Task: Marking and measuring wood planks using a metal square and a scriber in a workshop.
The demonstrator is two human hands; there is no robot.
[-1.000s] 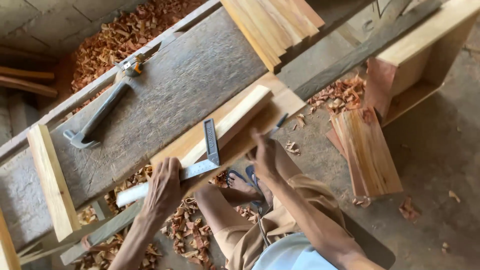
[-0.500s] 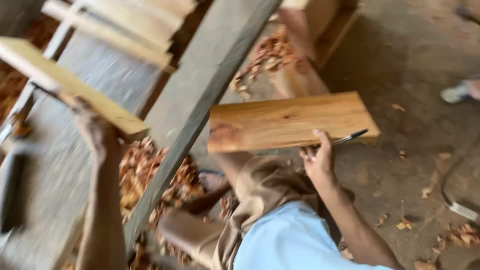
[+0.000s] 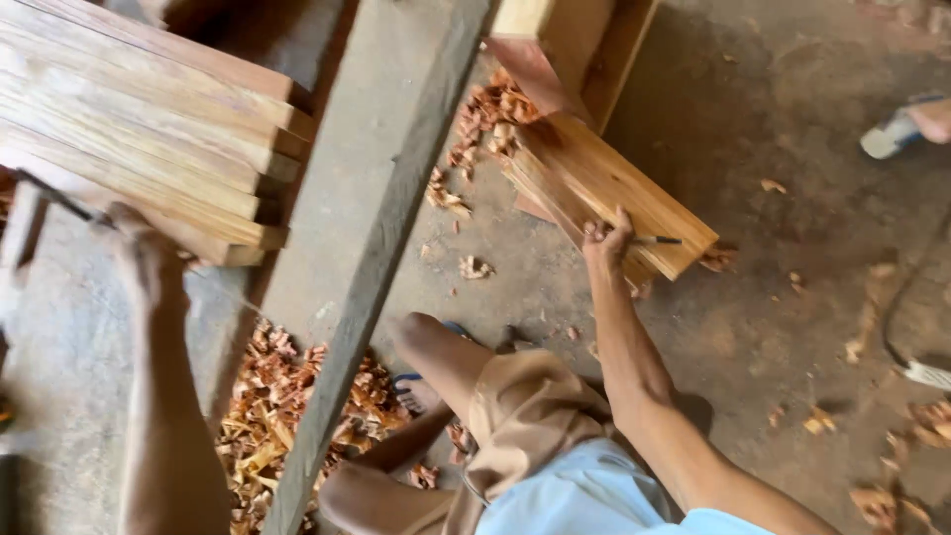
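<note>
Head view: right hand [image 3: 606, 241] grips plank [image 3: 614, 193] edge plus pencil [image 3: 656, 240]; left hand [image 3: 139, 253] grip unclear.

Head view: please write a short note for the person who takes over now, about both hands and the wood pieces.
Right hand: grips a flat light-brown wooden board with a thin dark pencil, at the small pile of like boards on the concrete floor.
Left hand: blurred, at the lower edge of the stack of long pale wooden planks on the grey workbench; grip unclear.
Done: board is at the floor pile.
Left: letting it go.
</note>
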